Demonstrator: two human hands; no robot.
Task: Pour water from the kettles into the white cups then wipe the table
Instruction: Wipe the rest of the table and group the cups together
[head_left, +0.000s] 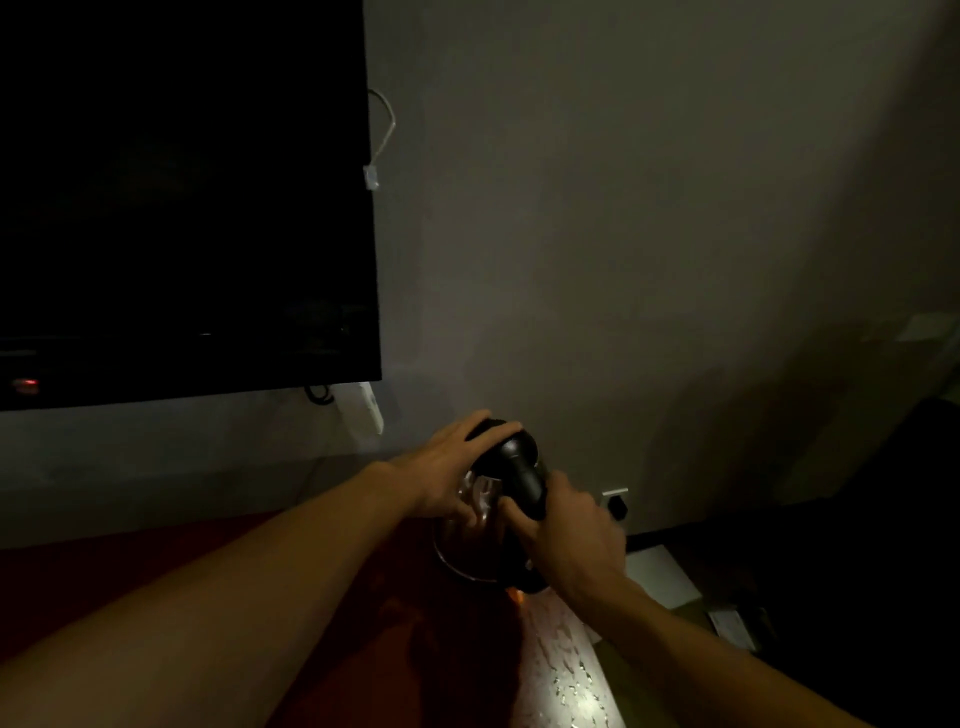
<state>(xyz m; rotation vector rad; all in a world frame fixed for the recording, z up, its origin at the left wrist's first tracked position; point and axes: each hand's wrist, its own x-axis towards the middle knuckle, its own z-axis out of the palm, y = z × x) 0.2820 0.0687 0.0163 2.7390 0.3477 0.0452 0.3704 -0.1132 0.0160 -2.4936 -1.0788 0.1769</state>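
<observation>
Kettle (488, 525), glass-bodied with a black lid and black handle, stands near the far edge of the dark red worktop (363, 597), at about five o'clock from the frame's centre and close to the grey wall (623, 234). The left hand (447, 467) lies over the black lid, its fingers (498, 430) curled across the top and thumb down against the glass. The right hand (569, 535) is wrapped tight around the handle, fingers closed on it.

At ten o'clock a large dark screen (182, 197) hangs on the wall, its lower edge above the worktop and its right edge just left of the kettle's lid. A white cable (382, 135) dangles beside that edge. A wall socket (615, 501) sits just right of the right hand, at three o'clock from the kettle.

Toward six o'clock the worktop's right edge runs along a pale, wet-looking strip (566, 670) dotted with droplets. Beyond it, at four o'clock, a white sheet (660, 574) lies lower down in deep shadow. The red surface toward seven o'clock lies under both forearms; the dimness hides any cups.
</observation>
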